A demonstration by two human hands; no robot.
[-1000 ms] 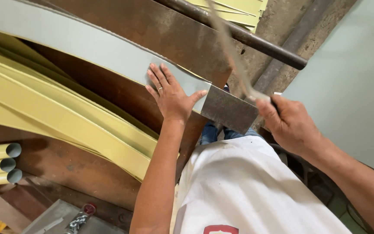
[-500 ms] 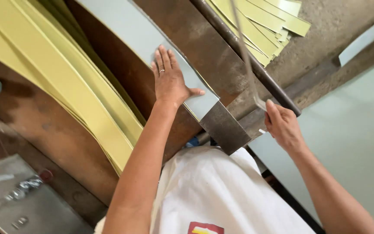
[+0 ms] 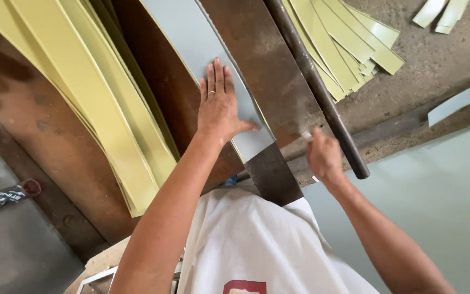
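The rusty steel bench serves as the landmark. A grey-blue sheet strip lies lengthwise on the bench, its near end at the bench's front edge. Yellow-green strips are stacked left of the bench; cut offcuts lie beyond its right side. A dark lever bar crosses the bench's right edge. The left hand is spread flat, pressing the strip. The right hand is curled near the bar's lower end; blur hides its grip. Risk: fingers close to the cutting edge; uneven pressure could skew the strip.
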